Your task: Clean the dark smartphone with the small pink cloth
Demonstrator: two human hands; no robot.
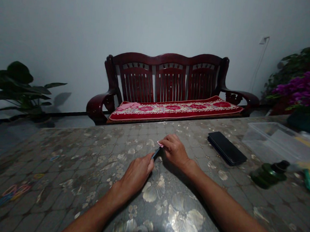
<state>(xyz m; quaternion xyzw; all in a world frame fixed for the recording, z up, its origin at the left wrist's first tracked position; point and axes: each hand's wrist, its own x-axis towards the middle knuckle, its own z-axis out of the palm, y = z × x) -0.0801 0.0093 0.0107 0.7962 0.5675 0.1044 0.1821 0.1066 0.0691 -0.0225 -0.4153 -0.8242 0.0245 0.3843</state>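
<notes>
Over the middle of the table, my left hand [137, 171] is closed round a slim blue-grey object [156, 153] with a dark far end. Its exact kind is too small to tell, and my fingers hide its near part. My right hand [175, 151] pinches a small pink and white piece [160, 144], perhaps cloth or paper, at that object's dark end. Both hands are close together, and the right fingertips seem to touch the slim object.
A black phone-like case [227, 148], a green bottle [270, 174], a clear plastic box [266, 137] and a green item [309, 181] lie on the right. Coloured loops [16, 191] are scattered at left on the patterned table [87, 160]. Beyond stands a wooden bench [171, 78].
</notes>
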